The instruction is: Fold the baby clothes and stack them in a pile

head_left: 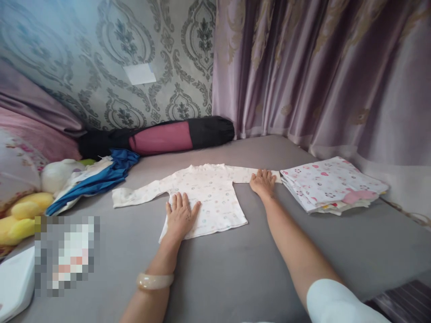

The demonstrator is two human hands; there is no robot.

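A small white long-sleeved shirt [215, 197] with a faint pastel print lies spread on the grey bed sheet [215, 278]. Its neck points to the wall and both sleeves stretch out sideways. My left hand [181, 214] rests flat on the lower left of the shirt's body, fingers spread. Near the cuff of the right sleeve, my right hand [263, 182] presses down with its fingers stretched out. Just beyond that cuff sits a folded stack of printed cloth [332, 181], white with pink hearts and flowers.
Along the wall lies a long black and dark pink bag [161, 138]. Blue and white clothing [97, 179] is heaped at the left beside yellow plush toys [28, 215]. A white object [15, 282] sits at the lower left, near a blurred patch. Purple curtains [286, 67] hang behind.
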